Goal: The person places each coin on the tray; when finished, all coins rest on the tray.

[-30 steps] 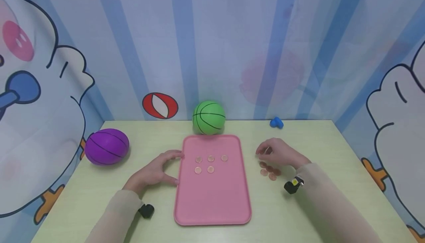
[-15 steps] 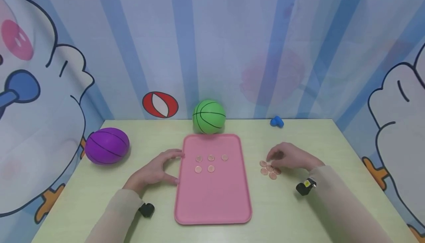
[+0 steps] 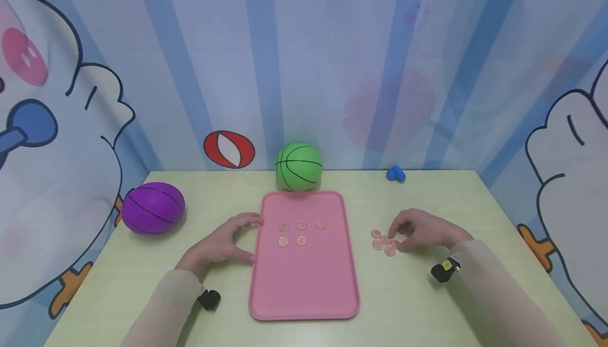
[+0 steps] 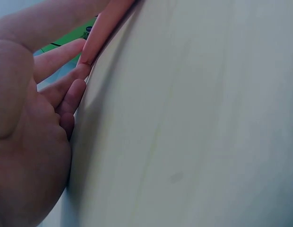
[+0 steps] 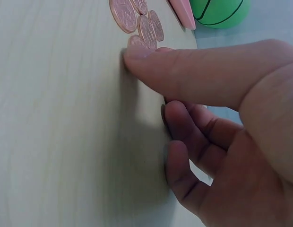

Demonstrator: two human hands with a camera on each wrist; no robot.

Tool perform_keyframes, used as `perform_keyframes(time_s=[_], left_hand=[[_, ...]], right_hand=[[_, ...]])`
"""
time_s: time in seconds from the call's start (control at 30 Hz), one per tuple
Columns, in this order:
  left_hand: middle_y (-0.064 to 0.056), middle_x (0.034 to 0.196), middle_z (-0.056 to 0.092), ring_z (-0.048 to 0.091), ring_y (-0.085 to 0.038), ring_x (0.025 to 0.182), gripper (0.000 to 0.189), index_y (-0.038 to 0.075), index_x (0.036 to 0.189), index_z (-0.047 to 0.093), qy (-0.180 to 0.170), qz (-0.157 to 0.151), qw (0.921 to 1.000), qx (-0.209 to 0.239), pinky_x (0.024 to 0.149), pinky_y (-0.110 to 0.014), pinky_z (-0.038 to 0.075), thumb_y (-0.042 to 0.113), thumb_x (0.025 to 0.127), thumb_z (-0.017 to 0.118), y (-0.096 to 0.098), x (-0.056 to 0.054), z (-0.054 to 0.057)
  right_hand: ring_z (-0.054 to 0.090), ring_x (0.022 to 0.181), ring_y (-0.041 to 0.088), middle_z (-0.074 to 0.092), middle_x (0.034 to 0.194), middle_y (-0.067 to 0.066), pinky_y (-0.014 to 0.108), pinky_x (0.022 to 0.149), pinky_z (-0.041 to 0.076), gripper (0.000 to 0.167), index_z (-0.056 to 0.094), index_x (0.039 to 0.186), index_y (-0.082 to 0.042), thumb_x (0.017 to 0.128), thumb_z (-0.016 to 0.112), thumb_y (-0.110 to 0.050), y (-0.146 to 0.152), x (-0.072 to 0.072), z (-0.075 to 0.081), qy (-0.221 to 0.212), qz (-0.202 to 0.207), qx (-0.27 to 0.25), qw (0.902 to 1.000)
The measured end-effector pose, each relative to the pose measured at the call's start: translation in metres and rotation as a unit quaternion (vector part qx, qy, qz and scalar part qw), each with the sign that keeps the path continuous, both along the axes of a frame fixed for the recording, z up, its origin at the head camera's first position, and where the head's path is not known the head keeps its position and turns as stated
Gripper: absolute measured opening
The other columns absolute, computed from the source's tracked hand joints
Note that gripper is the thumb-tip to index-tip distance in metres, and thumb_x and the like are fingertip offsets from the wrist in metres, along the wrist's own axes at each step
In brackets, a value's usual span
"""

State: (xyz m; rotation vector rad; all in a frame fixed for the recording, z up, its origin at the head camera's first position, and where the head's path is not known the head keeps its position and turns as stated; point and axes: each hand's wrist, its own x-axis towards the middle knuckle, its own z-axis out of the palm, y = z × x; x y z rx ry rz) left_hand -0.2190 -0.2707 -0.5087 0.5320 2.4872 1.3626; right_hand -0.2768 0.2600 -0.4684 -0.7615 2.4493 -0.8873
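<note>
A pink tray (image 3: 304,283) lies on the table, bearing several copper coins (image 3: 301,225) in a row of three and a row of two below it. My left hand (image 3: 220,241) touches the tray's left edge with fingertips and thumb spread; in the left wrist view its fingers (image 4: 66,90) reach that pink edge. Right of the tray lies a cluster of loose copper coins (image 3: 377,244). My right hand (image 3: 423,229) is at this cluster's right side, thumb and index finger around the rightmost coin (image 5: 138,41). In the right wrist view the thumb partly hides that coin.
A green ball (image 3: 298,166) stands just behind the tray. The purple ball (image 3: 153,208) sits at the table's left, and a small blue object (image 3: 396,174) lies at the back edge. A printed blue curtain (image 3: 313,73) rises behind the table.
My right hand has come from above the cluster's back to its right side, moving right and slightly toward me, fingers now at the rightmost coin. My left hand has stayed at the tray.
</note>
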Motion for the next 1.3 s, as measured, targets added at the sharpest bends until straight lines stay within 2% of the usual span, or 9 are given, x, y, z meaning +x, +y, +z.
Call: perform_keyframes(time_s=[0.17, 0.37, 0.63, 0.9, 1.3], left_hand=[[-0.005, 0.169, 0.035, 0.025, -0.040, 0.156, 0.091, 0.023, 0.152, 0.055, 0.003, 0.000, 1.0000, 0.001, 0.125, -0.071, 0.011, 0.028, 0.071, 0.097, 0.001, 0.000, 0.003], [-0.004, 0.168, 0.035, 0.026, -0.039, 0.156, 0.092, 0.023, 0.152, 0.055, 0.007, -0.001, 1.0000, -0.003, 0.125, -0.071, 0.011, 0.029, 0.071, 0.097, 0.000, -0.002, 0.003], [-0.004, 0.169, 0.035, 0.023, -0.040, 0.157, 0.089, 0.024, 0.151, 0.056, 0.009, -0.003, 1.0000, -0.003, 0.124, -0.073, 0.009, 0.028, 0.071, 0.097, -0.001, -0.004, -0.001], [-0.006, 0.169, 0.035, 0.022, -0.041, 0.158, 0.088, 0.022, 0.149, 0.057, 0.010, -0.007, 0.9999, 0.004, 0.124, -0.073, 0.008, 0.027, 0.071, 0.097, -0.001, -0.001, -0.002], [-0.005, 0.168, 0.036, 0.024, -0.041, 0.156, 0.089, 0.022, 0.150, 0.057, 0.010, -0.006, 0.9999, 0.009, 0.124, -0.073, 0.009, 0.028, 0.070, 0.097, -0.002, -0.001, -0.004]], right_hand=[[0.058, 0.102, 0.022, 0.069, 0.108, 0.000, 0.042, 0.094, 0.052, 0.015, 0.078, 0.100, -0.019, 0.087, 0.084, -0.013, -0.001, -0.002, 0.002, 0.017, 0.001, 0.011, 0.9998], [0.060, 0.105, 0.022, 0.070, 0.108, 0.001, 0.044, 0.097, 0.053, 0.016, 0.078, 0.101, -0.015, 0.087, 0.082, -0.009, -0.003, 0.000, 0.004, 0.022, 0.007, 0.000, 0.9997], [0.056, 0.097, 0.021, 0.067, 0.103, 0.000, 0.037, 0.090, 0.051, 0.014, 0.076, 0.098, -0.017, 0.088, 0.081, -0.010, -0.005, 0.000, 0.003, 0.027, 0.015, 0.019, 0.9993], [0.052, 0.093, 0.022, 0.064, 0.100, 0.001, 0.036, 0.083, 0.048, 0.016, 0.074, 0.096, -0.016, 0.084, 0.081, -0.007, -0.009, -0.001, 0.003, 0.014, 0.014, 0.035, 0.9992], [0.053, 0.092, 0.021, 0.065, 0.098, 0.000, 0.035, 0.083, 0.050, 0.018, 0.073, 0.095, -0.016, 0.083, 0.080, -0.005, -0.011, 0.001, 0.003, 0.032, 0.007, 0.037, 0.9988]])
